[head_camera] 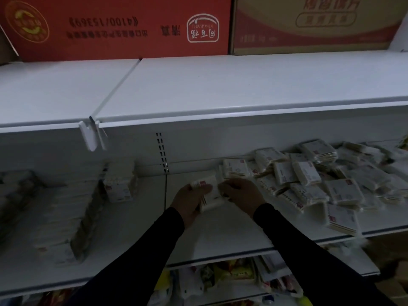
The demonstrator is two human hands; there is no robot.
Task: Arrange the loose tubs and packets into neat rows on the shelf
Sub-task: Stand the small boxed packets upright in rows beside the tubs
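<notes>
— Packet (208, 193)? Sat mid-shelf, raised off the white shelf (220, 235), long axis running from the front edge toward the back wall, tilted a little leftward at its far end.

— Grip? Held from both sides: left hand (189, 200) curled round the left edge with thumb over the top face; right hand (239, 195) curled too, fingertips pinching the right edge. Equally near, both touching. Possibly more than one packet pressed together there; too blurred to tell.

— Which way next? Probably leftward. Stood just to the left, toward the back wall: a short upright row (120, 184), with a taller stacked block (66, 213) beyond it near the shelf's left end. Left hand lay on the nearer side for that move.

— And rightward? Loose pile (320, 180), tumbled at all angles across the right half, reaching the front edge. Plenty left unsorted, judging by that. Overhead: a bare upper shelf (220, 85) carrying a red carton (114, 27) and a brown carton (320, 23).
</notes>
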